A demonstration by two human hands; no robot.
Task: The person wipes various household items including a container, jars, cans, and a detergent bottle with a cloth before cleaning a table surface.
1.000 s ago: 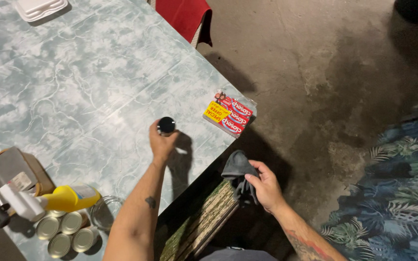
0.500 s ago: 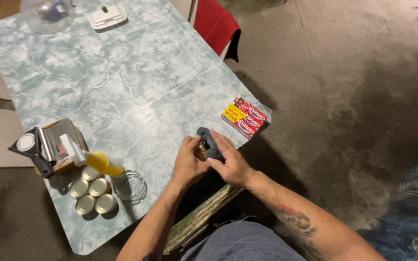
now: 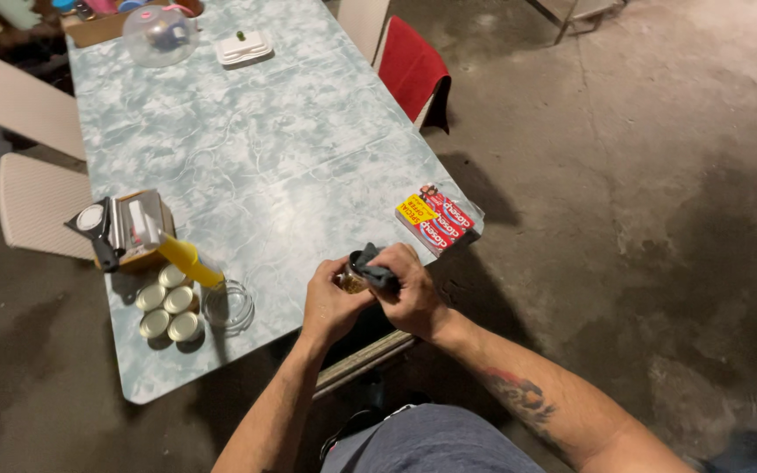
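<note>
Left hand [image 3: 330,302] fingers curl round small jar [image 3: 351,280], held above table [image 3: 247,175] edge; right hand [image 3: 413,293] presses grey cloth [image 3: 372,272] over jar top (glass probably: rigid, light, slippery, breakable; grip sides, below cloth)

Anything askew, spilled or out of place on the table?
No spill or damage. One oddity: the red and yellow shrink-wrapped pack lies skewed at the marbled blue-green table corner, right at the edge. The yellow spray bottle leans tilted over the round tins.
</note>
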